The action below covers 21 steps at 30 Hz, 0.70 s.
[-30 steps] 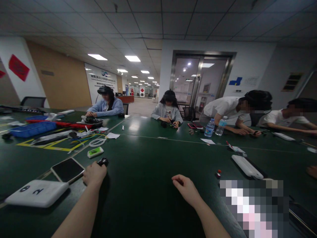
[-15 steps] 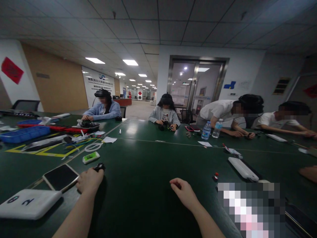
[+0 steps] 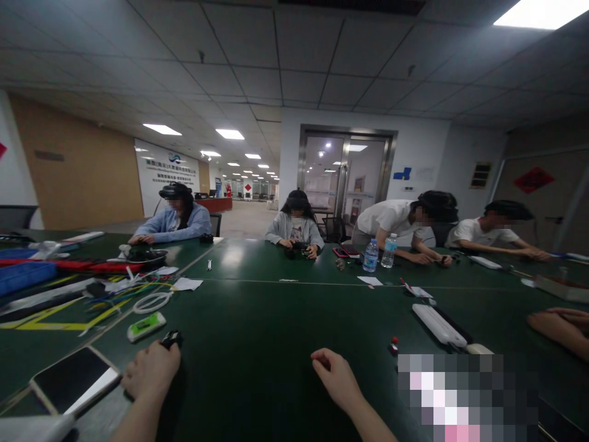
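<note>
My left hand (image 3: 154, 367) rests at the left on the green table, its fingers wrapped round a small black object (image 3: 172, 339). Only the object's front end sticks out past the thumb, so its kind is hidden. A tablet-like device (image 3: 73, 379) with a dark screen and pale frame lies just left of that hand. Beyond the hand is a small green-and-white box (image 3: 146, 326). My right hand (image 3: 338, 376) lies on the table right of centre, fingers curled and thumb against the forefinger. Nothing shows in it.
A white case (image 3: 439, 325) and a small red-topped item (image 3: 394, 345) lie to the right. Cables (image 3: 151, 302) and a blue tray (image 3: 27, 277) are at the left. Two water bottles (image 3: 370, 255) stand farther back. Several people sit or lean around the table (image 3: 257, 331); another person's hands (image 3: 559, 328) rest at the right edge.
The view has turned up and to the right, so nearby things appear lower and farther left. My left hand keeps hold of the black object; my right hand stays curled.
</note>
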Available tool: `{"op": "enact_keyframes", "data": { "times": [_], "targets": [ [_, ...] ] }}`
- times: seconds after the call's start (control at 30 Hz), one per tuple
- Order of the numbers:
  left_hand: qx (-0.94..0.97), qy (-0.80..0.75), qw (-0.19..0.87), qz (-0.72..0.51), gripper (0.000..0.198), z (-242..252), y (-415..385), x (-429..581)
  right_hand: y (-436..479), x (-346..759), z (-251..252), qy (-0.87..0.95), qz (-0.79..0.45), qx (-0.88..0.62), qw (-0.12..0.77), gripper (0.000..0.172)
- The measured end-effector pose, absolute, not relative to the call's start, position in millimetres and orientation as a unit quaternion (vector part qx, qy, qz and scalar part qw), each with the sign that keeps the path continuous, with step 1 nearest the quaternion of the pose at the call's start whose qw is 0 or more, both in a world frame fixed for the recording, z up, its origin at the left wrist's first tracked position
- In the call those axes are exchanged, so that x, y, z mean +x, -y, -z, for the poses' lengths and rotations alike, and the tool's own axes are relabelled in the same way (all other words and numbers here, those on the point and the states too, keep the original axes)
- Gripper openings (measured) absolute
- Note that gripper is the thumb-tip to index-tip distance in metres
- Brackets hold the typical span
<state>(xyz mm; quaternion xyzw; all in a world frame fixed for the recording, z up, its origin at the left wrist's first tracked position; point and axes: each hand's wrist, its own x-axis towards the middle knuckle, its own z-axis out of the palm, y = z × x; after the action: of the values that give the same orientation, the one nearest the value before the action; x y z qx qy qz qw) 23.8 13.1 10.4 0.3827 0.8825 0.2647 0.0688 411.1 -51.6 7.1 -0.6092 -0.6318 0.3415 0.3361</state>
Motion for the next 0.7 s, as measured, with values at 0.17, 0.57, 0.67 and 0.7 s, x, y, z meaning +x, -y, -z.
{"op": "enact_keyframes", "data": {
  "times": [0.17,0.57,0.67,0.7],
  "targets": [
    [0.368,-0.901,0.086,-0.212,0.056,-24.6,-5.6,33.7,48.8,412.8,-3.1,0.634,-0.333,-0.609,0.342,0.020],
    [0.375,-0.901,0.081,-0.203,0.058,-17.8,-6.1,17.5,45.5,423.7,2.5,0.612,-0.351,-0.605,0.369,0.027],
    [0.368,-0.908,0.079,-0.184,0.055,-21.2,-3.9,14.3,40.0,429.1,10.4,0.598,-0.358,-0.606,0.384,0.029],
    [0.377,-0.907,0.077,-0.171,0.053,-23.4,-2.8,17.8,38.2,430.6,12.8,0.591,-0.365,-0.605,0.390,0.031]
  ]
}}
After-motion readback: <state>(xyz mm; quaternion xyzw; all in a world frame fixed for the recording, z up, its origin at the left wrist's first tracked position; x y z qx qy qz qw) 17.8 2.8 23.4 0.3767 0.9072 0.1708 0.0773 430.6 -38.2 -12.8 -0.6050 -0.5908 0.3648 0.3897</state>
